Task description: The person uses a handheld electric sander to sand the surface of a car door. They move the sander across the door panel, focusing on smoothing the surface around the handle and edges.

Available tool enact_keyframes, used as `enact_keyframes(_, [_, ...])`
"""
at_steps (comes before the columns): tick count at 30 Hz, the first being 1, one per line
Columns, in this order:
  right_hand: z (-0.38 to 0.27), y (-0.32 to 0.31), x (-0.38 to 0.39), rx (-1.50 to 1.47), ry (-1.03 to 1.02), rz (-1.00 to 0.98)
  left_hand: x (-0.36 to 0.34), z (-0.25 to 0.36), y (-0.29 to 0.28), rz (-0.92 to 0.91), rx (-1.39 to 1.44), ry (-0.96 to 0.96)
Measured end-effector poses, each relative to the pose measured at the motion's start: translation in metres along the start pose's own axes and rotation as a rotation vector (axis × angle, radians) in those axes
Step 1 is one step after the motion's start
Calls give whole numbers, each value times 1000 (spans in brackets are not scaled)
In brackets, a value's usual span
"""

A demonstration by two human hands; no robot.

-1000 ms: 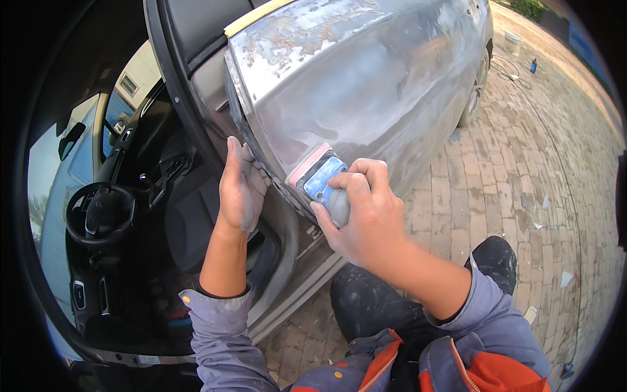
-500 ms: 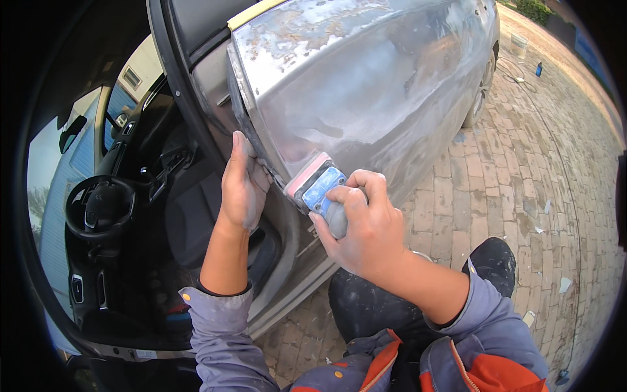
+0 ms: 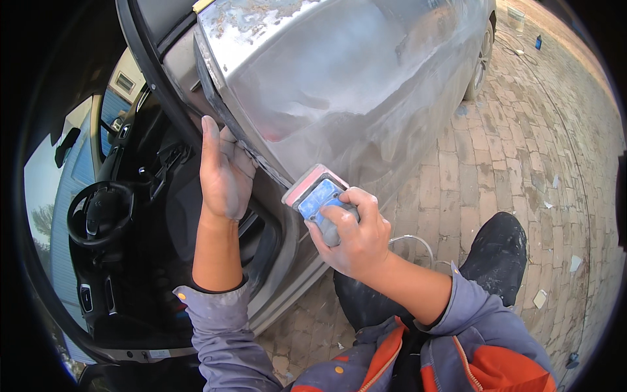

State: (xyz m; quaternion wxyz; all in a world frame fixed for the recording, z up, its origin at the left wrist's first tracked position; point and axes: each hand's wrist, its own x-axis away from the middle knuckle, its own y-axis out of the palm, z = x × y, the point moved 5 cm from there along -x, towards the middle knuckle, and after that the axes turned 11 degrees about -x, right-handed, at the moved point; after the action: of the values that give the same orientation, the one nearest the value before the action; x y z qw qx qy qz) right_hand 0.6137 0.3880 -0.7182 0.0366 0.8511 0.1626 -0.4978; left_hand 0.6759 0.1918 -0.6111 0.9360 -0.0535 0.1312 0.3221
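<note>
A sanded car door [image 3: 339, 98] in dull grey, with bare whitish and rusty patches toward its top, stands in front of me. My right hand [image 3: 358, 234], dusty, is closed around the grip of a blue sanding block [image 3: 320, 198] with a pinkish pad edge. The block lies against the lower part of the door, close to its dark rubber-lined edge [image 3: 245, 147]. On the cabin side of that edge, my left hand [image 3: 226, 173] is open, thumb raised and fingers reaching to the edge. Its fingertips are partly hidden, and pale dust coats the palm.
On the left is the car's dark interior, with a steering wheel [image 3: 100, 214]. A rear wheel [image 3: 481, 62] shows beyond the door. Brick paving [image 3: 483, 157] spreads to the right, holding paper scraps, a cable, a blue bottle [image 3: 538, 42] and a bucket [image 3: 515, 19]. A thin white hose [image 3: 415, 239] curves near my legs.
My right hand has slid the sanding block lower along the door, away from my left hand. The left hand keeps its place at the edge. The whole view has shifted slightly.
</note>
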Motion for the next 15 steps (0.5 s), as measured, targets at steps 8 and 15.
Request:
enact_keyframes(8, [64,11,107,10,9,19,3,4,9,9,-315,38])
enact_keyframes(15, [94,15,151,-31,156,4,-3,2,-2,134,-356,16])
